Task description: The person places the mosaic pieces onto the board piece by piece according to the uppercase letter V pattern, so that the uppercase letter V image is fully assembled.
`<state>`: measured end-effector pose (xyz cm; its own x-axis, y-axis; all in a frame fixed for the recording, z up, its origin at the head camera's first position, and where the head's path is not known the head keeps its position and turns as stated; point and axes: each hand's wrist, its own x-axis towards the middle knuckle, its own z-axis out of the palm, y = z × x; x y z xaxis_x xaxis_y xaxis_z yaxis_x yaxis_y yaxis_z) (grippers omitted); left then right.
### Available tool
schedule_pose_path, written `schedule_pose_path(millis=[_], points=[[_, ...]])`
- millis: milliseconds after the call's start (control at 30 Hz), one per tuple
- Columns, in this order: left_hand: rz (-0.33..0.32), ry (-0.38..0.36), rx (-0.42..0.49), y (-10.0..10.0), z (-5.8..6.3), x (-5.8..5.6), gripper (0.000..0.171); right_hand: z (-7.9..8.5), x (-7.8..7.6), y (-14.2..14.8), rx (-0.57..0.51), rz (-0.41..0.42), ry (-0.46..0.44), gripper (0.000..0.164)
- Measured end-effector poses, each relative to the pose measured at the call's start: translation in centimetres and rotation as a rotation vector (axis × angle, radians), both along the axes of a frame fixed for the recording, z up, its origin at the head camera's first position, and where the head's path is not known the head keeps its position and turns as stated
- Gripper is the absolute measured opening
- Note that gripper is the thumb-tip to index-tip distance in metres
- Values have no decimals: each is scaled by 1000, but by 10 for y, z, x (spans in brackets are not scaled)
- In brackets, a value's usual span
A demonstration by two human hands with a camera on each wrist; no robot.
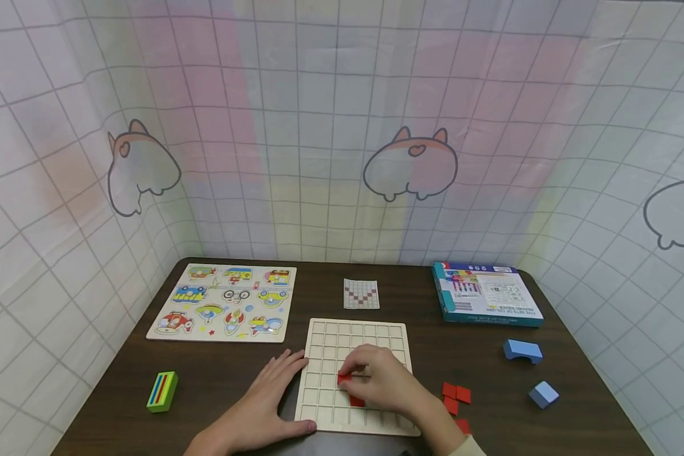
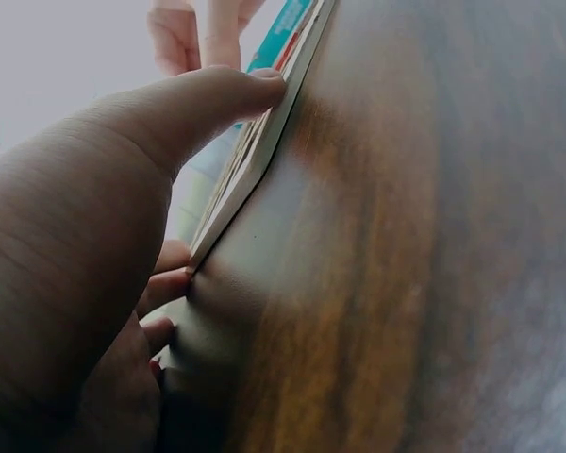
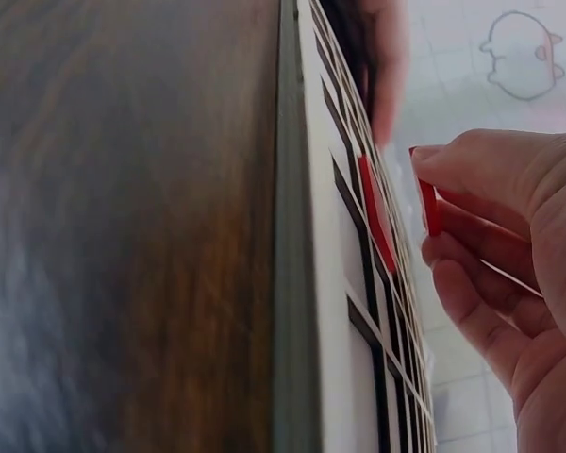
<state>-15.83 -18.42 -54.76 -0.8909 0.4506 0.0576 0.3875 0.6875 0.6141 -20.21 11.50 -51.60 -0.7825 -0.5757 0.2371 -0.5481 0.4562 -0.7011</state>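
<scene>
A pale wooden grid board [image 1: 330, 329] lies on the dark table. My right hand [image 1: 383, 380] pinches a small red square tile [image 1: 344, 378] between thumb and fingers, over the middle of the grid. In the right wrist view that tile [image 3: 430, 206] is held clear of the board, tilted on edge. Another red tile [image 1: 356, 401] sits in a cell just below, partly covered by the right hand. My left hand [image 1: 262, 402] lies with spread, straight fingers along the board's left side, the thumb touching its near left corner. Several loose red tiles [image 1: 450, 405] lie to the right.
A vehicle puzzle board [image 1: 216, 304] is at the back left, with a green block with coloured stripes [image 1: 162, 391] nearer. Behind the grid lies a pattern card [image 1: 361, 295]. At right are a flat box [image 1: 490, 294], a blue arch block [image 1: 522, 350] and a blue block [image 1: 544, 394].
</scene>
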Motion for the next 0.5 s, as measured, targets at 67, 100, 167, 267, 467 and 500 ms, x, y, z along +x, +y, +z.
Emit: schedule_pose_path(millis=[67, 100, 167, 267, 467, 500], points=[[0, 2, 1, 0, 0, 0, 116, 0, 0, -3, 7, 7, 10, 12], [-1, 3, 1, 0, 0, 0, 116, 0, 1, -4, 12, 11, 16, 12], [-1, 5, 3, 0, 0, -1, 116, 0, 1, -6, 25, 13, 15, 11], [-3, 10, 2, 0, 0, -1, 116, 1, 1, -7, 43, 18, 18, 9], [-4, 15, -2, 0, 0, 0, 116, -1, 1, -8, 67, 26, 44, 7], [-4, 14, -3, 0, 0, 0, 116, -1, 1, -8, 71, 25, 50, 7]])
